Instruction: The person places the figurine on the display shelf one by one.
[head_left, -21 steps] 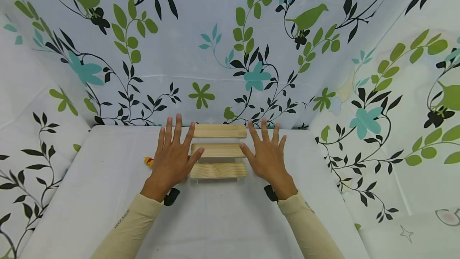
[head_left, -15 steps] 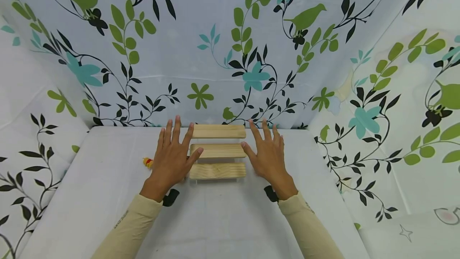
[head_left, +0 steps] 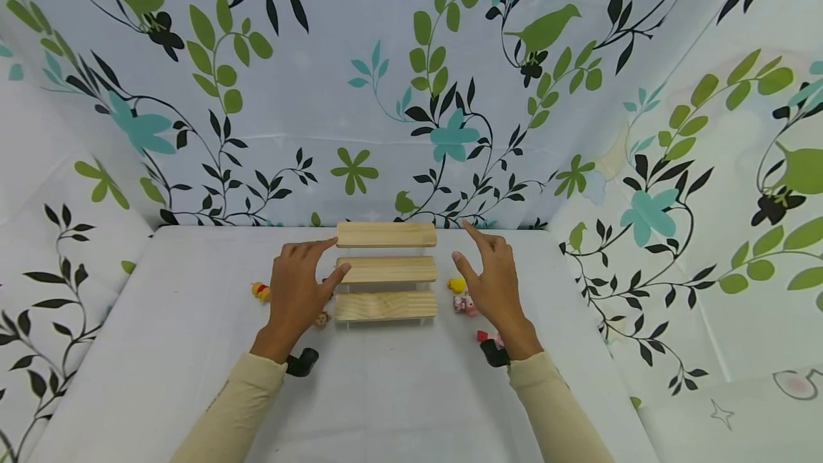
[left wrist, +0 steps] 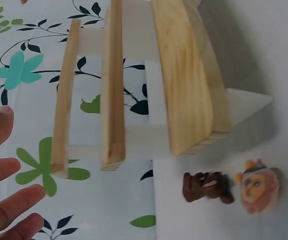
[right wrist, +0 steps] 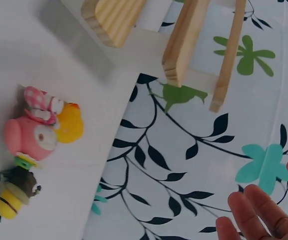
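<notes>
- Head view: wooden stepped rack (head_left: 386, 270) at surface's far edge, centred
- Left hand (head_left: 297, 291) just beside rack's left end, grip loose, holding nothing
- Right hand (head_left: 491, 283) beside right end, grip relaxed, near small toy figures (head_left: 464, 299)

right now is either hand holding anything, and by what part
Nothing is held. The left hand and right hand hover, fingers relaxed, beside the three-step pale wooden shelf.

A white-covered table (head_left: 398, 391) is carrying a three-step wooden shelf (head_left: 386, 271) near its far edge. To the shelf's left are lying a small yellow-and-red figure (head_left: 260, 291) and a lion-faced figure (left wrist: 257, 185) beside a brown one (left wrist: 206, 187). To its right are sitting a yellow duck (head_left: 457, 284), a pink figure (head_left: 466, 304) and a bee figure (right wrist: 13, 195).
</notes>
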A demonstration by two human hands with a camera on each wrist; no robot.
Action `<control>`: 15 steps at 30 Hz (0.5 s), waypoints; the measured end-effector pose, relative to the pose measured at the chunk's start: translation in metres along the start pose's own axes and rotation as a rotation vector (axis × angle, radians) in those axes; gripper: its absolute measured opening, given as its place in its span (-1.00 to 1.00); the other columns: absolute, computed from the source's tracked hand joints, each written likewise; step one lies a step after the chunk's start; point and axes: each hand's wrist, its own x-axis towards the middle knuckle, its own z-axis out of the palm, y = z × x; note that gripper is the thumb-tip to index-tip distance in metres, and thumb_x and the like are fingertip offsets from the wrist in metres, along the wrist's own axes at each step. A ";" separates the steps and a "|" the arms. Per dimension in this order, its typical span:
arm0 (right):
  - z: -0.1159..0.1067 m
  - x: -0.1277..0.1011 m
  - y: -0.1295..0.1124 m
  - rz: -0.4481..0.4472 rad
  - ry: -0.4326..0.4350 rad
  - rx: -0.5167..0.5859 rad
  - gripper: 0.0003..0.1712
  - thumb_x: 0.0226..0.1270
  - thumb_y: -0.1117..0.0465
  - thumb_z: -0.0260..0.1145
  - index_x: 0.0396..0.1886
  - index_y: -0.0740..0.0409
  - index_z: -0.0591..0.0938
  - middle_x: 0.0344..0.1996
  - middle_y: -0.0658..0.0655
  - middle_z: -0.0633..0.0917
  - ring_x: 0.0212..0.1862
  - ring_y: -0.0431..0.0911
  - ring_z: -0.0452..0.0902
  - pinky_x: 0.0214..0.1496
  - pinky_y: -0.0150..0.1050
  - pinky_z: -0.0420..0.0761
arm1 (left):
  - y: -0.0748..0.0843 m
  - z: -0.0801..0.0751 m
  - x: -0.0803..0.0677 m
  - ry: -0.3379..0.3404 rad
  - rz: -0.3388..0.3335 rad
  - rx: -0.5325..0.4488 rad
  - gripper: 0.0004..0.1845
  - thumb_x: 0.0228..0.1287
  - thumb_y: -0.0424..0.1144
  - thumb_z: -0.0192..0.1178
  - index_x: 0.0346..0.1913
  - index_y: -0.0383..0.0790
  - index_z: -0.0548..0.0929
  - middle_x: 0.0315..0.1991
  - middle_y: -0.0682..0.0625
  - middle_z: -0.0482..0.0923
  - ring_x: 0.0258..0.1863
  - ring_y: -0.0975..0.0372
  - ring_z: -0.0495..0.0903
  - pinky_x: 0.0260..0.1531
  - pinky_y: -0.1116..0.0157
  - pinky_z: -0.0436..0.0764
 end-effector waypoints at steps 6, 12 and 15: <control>0.000 -0.003 0.019 0.027 -0.010 0.069 -0.32 0.56 -0.05 0.38 0.60 -0.32 0.43 0.18 0.24 0.56 0.21 0.15 0.49 0.20 0.12 0.55 | -0.005 0.010 -0.006 -0.013 -0.051 -0.063 -0.41 0.21 -0.03 0.60 0.27 -0.13 0.75 0.14 -0.23 0.78 0.01 -0.18 0.60 -0.04 -0.16 0.53; 0.004 -0.005 0.036 0.065 -0.046 0.071 -0.37 0.54 -0.01 0.41 0.54 -0.28 0.51 0.15 0.21 0.65 0.18 0.13 0.54 0.23 0.12 0.58 | -0.013 0.021 -0.014 -0.058 -0.129 -0.146 -0.42 0.20 -0.09 0.60 0.29 -0.11 0.75 0.16 -0.26 0.77 0.05 -0.21 0.59 0.01 -0.20 0.53; 0.008 -0.005 0.044 0.084 -0.063 0.076 -0.38 0.52 0.02 0.43 0.52 -0.26 0.54 0.12 0.21 0.68 0.15 0.12 0.56 0.22 0.11 0.57 | -0.017 0.028 -0.017 -0.072 -0.164 -0.165 -0.41 0.21 -0.08 0.59 0.30 -0.08 0.75 0.18 -0.25 0.76 0.06 -0.19 0.59 -0.01 -0.16 0.54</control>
